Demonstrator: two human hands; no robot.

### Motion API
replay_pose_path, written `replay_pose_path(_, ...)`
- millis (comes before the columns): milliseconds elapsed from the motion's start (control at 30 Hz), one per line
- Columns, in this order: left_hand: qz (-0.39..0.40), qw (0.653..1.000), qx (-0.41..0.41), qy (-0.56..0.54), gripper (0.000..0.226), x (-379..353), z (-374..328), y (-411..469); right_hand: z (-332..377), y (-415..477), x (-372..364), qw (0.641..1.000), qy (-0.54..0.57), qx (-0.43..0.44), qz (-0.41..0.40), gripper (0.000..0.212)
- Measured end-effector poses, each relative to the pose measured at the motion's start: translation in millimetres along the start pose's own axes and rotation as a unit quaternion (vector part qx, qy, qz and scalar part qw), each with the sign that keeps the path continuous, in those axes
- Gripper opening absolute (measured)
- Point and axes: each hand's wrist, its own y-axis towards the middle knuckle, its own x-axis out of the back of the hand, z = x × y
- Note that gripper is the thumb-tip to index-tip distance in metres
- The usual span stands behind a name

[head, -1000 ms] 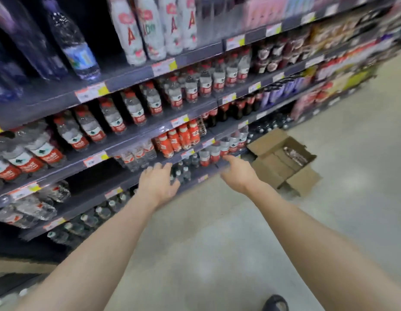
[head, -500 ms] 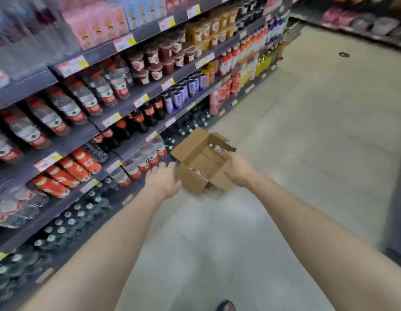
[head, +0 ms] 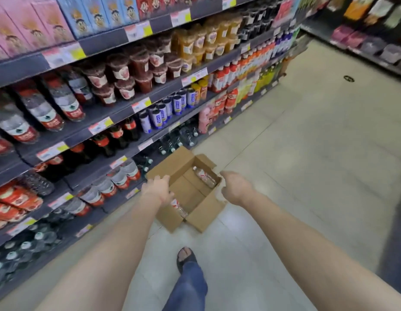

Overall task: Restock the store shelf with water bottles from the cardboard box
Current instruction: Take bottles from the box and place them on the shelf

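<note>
Open cardboard box [head: 206, 213] on the floor [head: 307, 153] beside the store shelf [head: 101, 170], one water bottle [head: 205, 177] lying at its far end, second bottle [head: 179, 207] partly under the left wrist, left grip [head: 158, 189] and right grip [head: 236, 188] over the box, both empty, fingers apparently loose.

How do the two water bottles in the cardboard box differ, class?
The far bottle lies along the right wall of the cardboard box; the near bottle lies by its near corner. The far bottle shows whole, white cap included; the near bottle is partly hidden behind the left hand. Both lie on their sides, clear with red-marked labels.
</note>
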Motion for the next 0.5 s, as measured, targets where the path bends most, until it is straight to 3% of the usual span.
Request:
replay_pose_path(200,0.072,0.995,0.068,-0.030,0.055,17,-4,98,-5,134,36,0.996,-0.034,0.026,0.082,0.049)
replay_pose_path(333,0.081,0.989,0.102,-0.068,0.052,25,-7,152,-12,225,43,0.992,-0.031,0.022,0.117,0.046)
replay_pose_path(500,0.093,0.962,0.204,-0.157,0.055,-7,-9,211,-23,345,28,0.985,-0.064,0.028,0.161,0.035)
